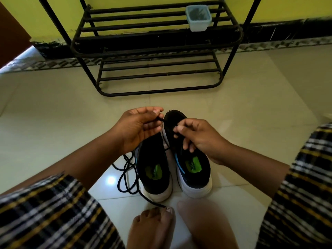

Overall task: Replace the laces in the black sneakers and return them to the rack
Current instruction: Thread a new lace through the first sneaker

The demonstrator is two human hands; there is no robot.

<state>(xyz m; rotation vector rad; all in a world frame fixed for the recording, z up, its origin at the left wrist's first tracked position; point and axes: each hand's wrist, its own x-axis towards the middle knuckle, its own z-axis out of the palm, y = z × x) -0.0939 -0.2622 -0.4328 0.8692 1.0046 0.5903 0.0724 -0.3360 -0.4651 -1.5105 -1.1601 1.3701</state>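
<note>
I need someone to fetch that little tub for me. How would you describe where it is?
Look at the black metal shoe rack against the yellow wall. On the right end of its upper shelf sits a small pale-blue square container, the only thing on the rack.

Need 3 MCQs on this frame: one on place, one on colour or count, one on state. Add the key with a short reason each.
1. Where are the black sneakers?
A. on the rack's top shelf
B. on the floor in front of the rack
C. inside the container

2. What colour are the insoles?
A. red
B. white
C. green

3. What are the hands doing?
A. both pinch a black lace
B. both rest flat on the floor
C. one lifts the rack

Key:
1 B: the pair stands on the tile floor, and the rack holds only a pale container.
2 C: both openings show green.
3 A: left hand and right hand each pinch the lace above the shoes.
</note>
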